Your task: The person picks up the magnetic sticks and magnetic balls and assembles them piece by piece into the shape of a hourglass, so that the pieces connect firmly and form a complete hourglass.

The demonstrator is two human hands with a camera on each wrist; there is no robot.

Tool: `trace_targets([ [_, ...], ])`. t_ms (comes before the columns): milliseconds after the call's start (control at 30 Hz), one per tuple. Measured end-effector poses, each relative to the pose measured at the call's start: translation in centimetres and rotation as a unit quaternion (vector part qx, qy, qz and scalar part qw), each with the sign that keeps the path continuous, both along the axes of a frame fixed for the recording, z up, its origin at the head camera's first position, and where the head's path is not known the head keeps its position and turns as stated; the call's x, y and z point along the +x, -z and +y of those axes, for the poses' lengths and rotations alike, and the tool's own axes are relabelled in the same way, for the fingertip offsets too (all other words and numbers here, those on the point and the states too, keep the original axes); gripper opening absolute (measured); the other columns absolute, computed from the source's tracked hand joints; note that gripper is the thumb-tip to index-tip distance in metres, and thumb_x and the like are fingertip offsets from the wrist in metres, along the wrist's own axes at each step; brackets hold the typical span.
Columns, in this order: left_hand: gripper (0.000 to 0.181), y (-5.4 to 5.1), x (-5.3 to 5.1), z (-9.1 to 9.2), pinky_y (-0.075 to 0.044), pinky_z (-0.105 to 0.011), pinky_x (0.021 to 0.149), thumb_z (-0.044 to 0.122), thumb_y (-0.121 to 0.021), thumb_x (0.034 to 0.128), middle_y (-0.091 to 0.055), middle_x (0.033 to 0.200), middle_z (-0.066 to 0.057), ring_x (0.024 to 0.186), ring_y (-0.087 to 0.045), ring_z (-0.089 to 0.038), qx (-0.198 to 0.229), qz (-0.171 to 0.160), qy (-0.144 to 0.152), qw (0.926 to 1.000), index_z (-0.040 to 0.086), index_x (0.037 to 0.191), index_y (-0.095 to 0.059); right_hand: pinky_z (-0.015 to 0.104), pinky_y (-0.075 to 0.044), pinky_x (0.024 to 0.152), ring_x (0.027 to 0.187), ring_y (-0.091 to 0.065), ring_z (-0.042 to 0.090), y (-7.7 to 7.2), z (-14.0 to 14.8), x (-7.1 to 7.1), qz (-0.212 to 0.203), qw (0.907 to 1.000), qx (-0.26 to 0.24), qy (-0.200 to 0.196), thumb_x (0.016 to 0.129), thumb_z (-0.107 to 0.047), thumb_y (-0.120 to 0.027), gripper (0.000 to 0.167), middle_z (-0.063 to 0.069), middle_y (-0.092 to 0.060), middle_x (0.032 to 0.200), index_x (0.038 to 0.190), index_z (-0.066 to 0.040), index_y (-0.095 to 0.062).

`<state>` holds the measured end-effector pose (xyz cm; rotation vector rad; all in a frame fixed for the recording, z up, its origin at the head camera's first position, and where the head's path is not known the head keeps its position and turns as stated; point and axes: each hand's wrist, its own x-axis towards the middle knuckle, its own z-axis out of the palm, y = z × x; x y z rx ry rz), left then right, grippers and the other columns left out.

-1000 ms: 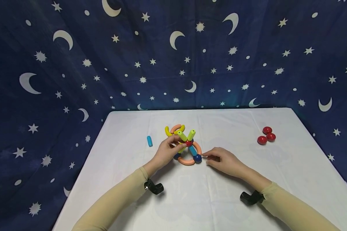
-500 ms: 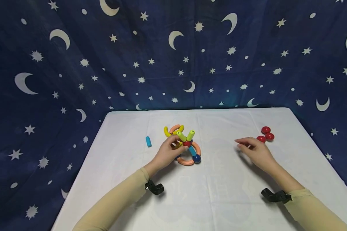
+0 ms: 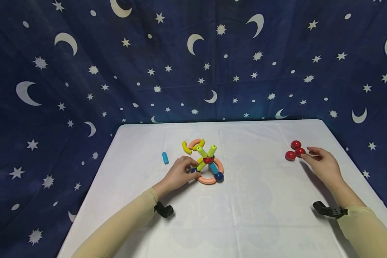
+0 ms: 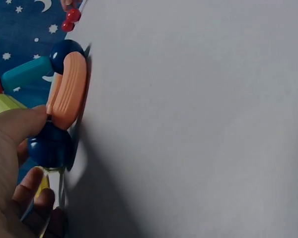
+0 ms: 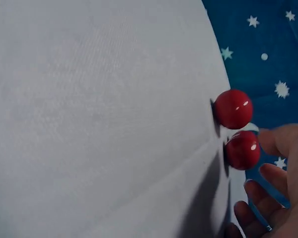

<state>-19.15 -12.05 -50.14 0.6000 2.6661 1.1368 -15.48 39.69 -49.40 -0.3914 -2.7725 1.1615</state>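
Note:
A magnetic stick-and-ball structure stands mid-table: orange curved rods (image 3: pixel 207 181), dark blue balls (image 3: pixel 219 176), a blue rod (image 3: pixel 214 168) and lime rods (image 3: pixel 213 151) meeting at a red ball (image 3: pixel 208 160) on top. My left hand (image 3: pixel 179 172) is at its left corner, thumb and fingers round the dark blue ball (image 4: pixel 50 146) there. At the right, three red balls (image 3: pixel 290 155) lie close together. My right hand (image 3: pixel 324 167) reaches beside them, thumb next to the nearest red ball (image 5: pixel 243 150), fingers loosely spread and holding nothing.
Behind the structure lie loose yellow curved rods (image 3: pixel 186 147) and an orange curved rod (image 3: pixel 194 143). A short blue rod (image 3: pixel 165 158) lies left of it. White cloth (image 3: pixel 245 215) covers the table; a starry curtain (image 3: pixel 232 71) hangs behind.
My right hand has moved from beside the structure across to the red balls at the right. My left hand has shifted from the top red ball down to the left dark blue ball.

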Motion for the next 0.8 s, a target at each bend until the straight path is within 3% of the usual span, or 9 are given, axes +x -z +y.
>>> trace_targets([
  [100, 0.041, 0.1, 0.0, -0.4, -0.045, -0.038, 0.089, 0.040, -0.082, 0.0876, -0.057, 0.122, 0.002, 0.105, -0.050, -0.018, -0.013, -0.006, 0.007, 0.9999, 0.020, 0.121, -0.070, 0.063, -0.044, 0.094, 0.127, -0.043, 0.057, 0.5, 0.2, -0.5, -0.025, 0.9996, 0.009, -0.012, 0.105, -0.046, -0.054, 0.073, 0.040, -0.042, 0.142, 0.151, 0.009, -0.038],
  [167, 0.042, 0.1, 0.0, -0.6, -0.044, -0.038, 0.091, 0.039, -0.082, 0.0876, -0.057, 0.123, 0.002, 0.106, -0.050, -0.018, -0.021, -0.010, 0.009, 0.9997, 0.020, 0.123, -0.069, 0.071, -0.037, 0.098, 0.127, -0.042, 0.058, 0.7, 0.2, -0.7, -0.029, 0.9994, 0.012, -0.012, 0.105, -0.047, -0.053, 0.074, 0.040, -0.042, 0.141, 0.150, 0.010, -0.037],
  [667, 0.041, 0.2, -0.2, -1.0, -0.042, -0.038, 0.092, 0.039, -0.080, 0.0899, -0.060, 0.125, 0.004, 0.107, -0.049, -0.017, -0.021, -0.029, 0.022, 0.9991, 0.021, 0.125, -0.068, 0.071, -0.036, 0.098, 0.125, -0.043, 0.057, 1.1, 0.5, -1.4, -0.024, 0.9988, 0.042, -0.006, 0.102, -0.049, -0.057, 0.071, 0.038, -0.048, 0.136, 0.141, 0.009, -0.050],
  [733, 0.041, 0.2, -0.2, -1.1, -0.041, -0.038, 0.093, 0.038, -0.080, 0.0898, -0.060, 0.126, 0.004, 0.108, -0.049, -0.017, -0.021, -0.031, 0.022, 0.9991, 0.021, 0.125, -0.068, 0.067, -0.040, 0.095, 0.122, -0.046, 0.054, 1.2, 0.5, -1.4, -0.021, 0.9989, 0.043, -0.001, 0.102, -0.049, -0.058, 0.070, 0.036, -0.050, 0.133, 0.140, 0.010, -0.050],
  [800, 0.041, 0.2, -0.3, -1.0, -0.041, -0.037, 0.093, 0.038, -0.080, 0.0897, -0.060, 0.126, 0.004, 0.108, -0.049, -0.017, -0.021, -0.031, 0.022, 0.9990, 0.021, 0.125, -0.068, 0.055, -0.046, 0.087, 0.116, -0.049, 0.050, 1.3, 0.5, -1.3, -0.021, 0.9991, 0.035, 0.010, 0.101, -0.047, -0.060, 0.070, 0.035, -0.051, 0.130, 0.140, 0.011, -0.048],
])
